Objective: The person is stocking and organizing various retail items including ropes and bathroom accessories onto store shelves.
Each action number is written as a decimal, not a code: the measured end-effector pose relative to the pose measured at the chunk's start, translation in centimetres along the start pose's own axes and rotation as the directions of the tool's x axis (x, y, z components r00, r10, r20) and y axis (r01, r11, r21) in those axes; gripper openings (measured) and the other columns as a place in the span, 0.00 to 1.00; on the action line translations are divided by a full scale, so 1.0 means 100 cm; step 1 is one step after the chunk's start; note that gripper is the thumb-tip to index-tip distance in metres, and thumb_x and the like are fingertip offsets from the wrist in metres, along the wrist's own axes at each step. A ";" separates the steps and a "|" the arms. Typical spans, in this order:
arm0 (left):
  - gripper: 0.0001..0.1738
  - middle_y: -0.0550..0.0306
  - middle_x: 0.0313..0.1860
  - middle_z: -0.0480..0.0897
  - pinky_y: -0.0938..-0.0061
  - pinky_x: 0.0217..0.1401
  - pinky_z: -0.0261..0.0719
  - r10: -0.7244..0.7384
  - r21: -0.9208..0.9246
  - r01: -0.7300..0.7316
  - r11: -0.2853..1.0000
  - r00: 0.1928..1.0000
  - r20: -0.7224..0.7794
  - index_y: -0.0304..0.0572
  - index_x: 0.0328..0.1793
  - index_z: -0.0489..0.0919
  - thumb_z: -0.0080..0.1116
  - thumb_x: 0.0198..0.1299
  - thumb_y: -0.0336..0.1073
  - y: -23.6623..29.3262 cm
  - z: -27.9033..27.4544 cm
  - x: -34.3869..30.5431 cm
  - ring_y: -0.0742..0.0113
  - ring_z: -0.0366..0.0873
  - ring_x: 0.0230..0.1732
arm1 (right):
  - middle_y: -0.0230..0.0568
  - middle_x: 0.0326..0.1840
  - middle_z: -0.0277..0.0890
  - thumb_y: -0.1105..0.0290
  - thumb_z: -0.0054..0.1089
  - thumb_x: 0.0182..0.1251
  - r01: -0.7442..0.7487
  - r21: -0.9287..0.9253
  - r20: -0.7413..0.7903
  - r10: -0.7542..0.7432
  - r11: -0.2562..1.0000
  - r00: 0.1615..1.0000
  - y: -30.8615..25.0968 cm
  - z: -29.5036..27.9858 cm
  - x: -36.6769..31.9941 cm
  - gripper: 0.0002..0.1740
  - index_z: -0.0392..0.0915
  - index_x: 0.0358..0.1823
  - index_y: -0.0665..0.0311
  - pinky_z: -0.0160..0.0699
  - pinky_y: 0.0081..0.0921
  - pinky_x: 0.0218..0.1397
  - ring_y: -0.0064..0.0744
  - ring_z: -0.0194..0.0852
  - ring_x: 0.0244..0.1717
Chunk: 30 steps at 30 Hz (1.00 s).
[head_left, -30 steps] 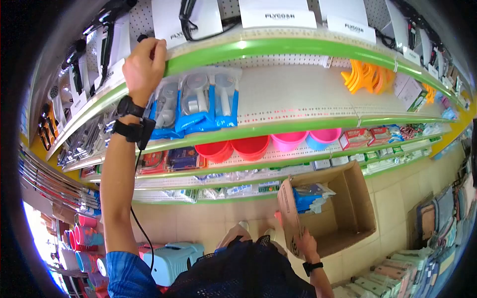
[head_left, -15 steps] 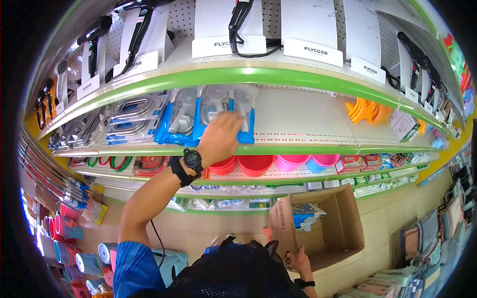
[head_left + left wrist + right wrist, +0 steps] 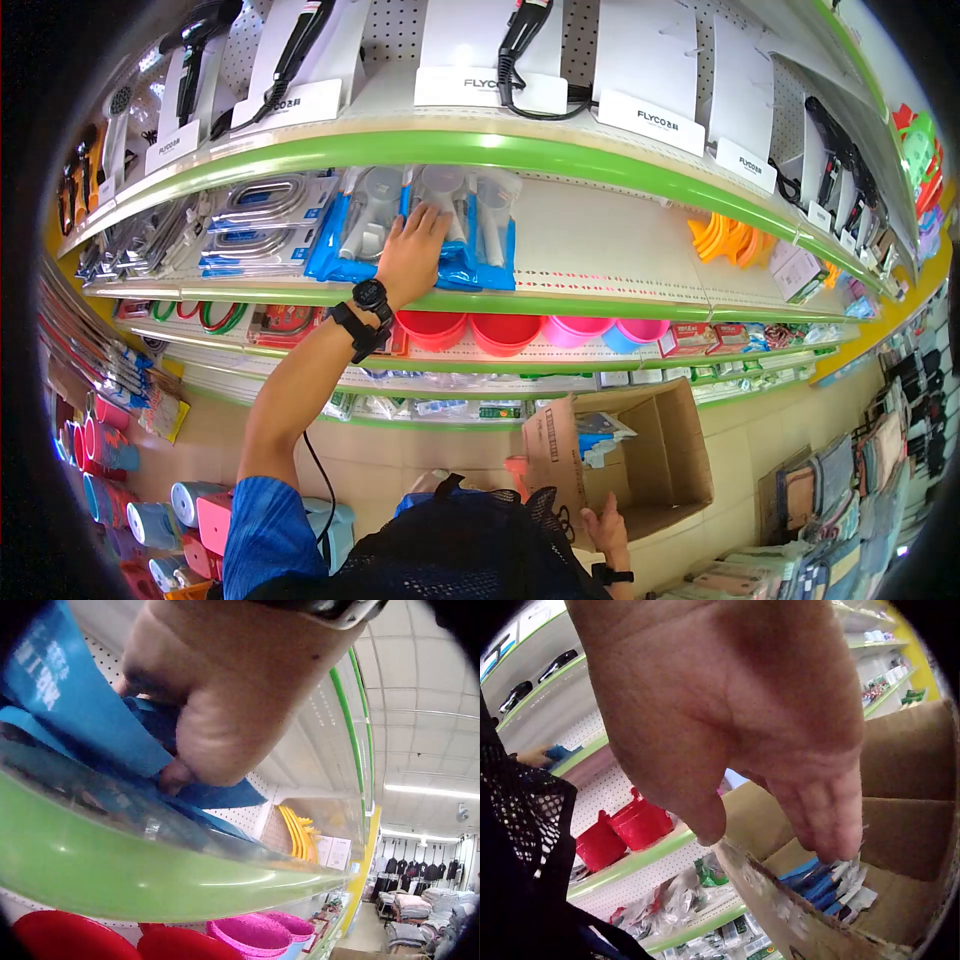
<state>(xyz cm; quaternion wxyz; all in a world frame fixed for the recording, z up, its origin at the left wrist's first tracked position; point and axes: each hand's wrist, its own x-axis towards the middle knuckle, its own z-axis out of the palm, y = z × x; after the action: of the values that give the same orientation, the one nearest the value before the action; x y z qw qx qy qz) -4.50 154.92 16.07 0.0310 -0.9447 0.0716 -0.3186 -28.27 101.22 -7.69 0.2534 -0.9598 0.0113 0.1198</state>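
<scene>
My left hand rests, fingers extended, on bagged handheld shower heads in clear and blue packaging on the middle shelf. The left wrist view has its thumb at the blue edge of a bag, close above the shelf's green lip. Lower right, my right hand is at the near left rim of an open cardboard box. Its fingers hang straight over the inside, while the thumb is apart, at the rim. Blue packets lie in the box.
Hair dryers hang on the display above. Packaged hoses lie left of the bags, and orange plastic pieces stand farther right. Red buckets sit one shelf lower. Stools and stacked textiles flank the floor.
My left hand has come down from the upper shelf's edge onto the bagged shower heads, then shifted slightly left. My right hand stays at the box rim, its fingers more spread now.
</scene>
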 end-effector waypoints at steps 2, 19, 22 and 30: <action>0.36 0.41 0.68 0.72 0.48 0.70 0.71 0.009 -0.039 -0.011 0.999 0.999 -0.038 0.41 0.71 0.70 0.61 0.52 0.26 -0.005 0.002 0.003 0.43 0.67 0.73 | 0.64 0.39 0.83 0.57 0.69 0.66 0.006 0.060 -0.050 -0.003 0.998 0.999 -0.011 -0.014 -0.001 0.45 0.58 0.74 0.77 0.83 0.46 0.42 0.63 0.84 0.40; 0.38 0.41 0.63 0.77 0.52 0.66 0.78 0.225 -0.534 -0.403 0.743 0.902 -0.369 0.53 0.70 0.78 0.56 0.48 0.20 0.100 -0.059 -0.036 0.45 0.76 0.64 | 0.50 0.64 0.77 0.50 0.59 0.76 0.198 0.881 -0.121 -0.199 0.430 0.973 -0.207 -0.099 0.042 0.39 0.59 0.76 0.71 0.79 0.34 0.60 0.40 0.80 0.59; 0.31 0.45 0.62 0.78 0.49 0.70 0.75 0.378 -0.515 -0.538 0.667 0.840 -0.388 0.59 0.71 0.77 0.59 0.57 0.32 0.138 -0.056 -0.070 0.49 0.75 0.67 | 0.51 0.68 0.74 0.45 0.56 0.76 0.087 0.996 -0.088 -0.370 -0.020 0.925 -0.221 -0.107 0.055 0.41 0.59 0.76 0.69 0.79 0.36 0.63 0.39 0.78 0.62; 0.30 0.43 0.68 0.74 0.44 0.79 0.61 0.634 -0.693 -0.611 0.383 0.720 -0.284 0.53 0.70 0.75 0.63 0.61 0.46 0.151 -0.062 -0.102 0.46 0.68 0.74 | 0.45 0.63 0.78 0.73 0.66 0.66 -0.121 0.992 0.120 -0.059 -0.019 0.991 -0.225 -0.096 0.039 0.28 0.71 0.66 0.70 0.77 0.41 0.67 0.40 0.79 0.61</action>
<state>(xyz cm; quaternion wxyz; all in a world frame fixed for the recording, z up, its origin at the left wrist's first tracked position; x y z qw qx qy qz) -17.98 141.48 13.33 -0.2417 -0.7758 0.5433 -0.2109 -20.50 116.29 10.34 0.8596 -0.4809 0.0985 0.1417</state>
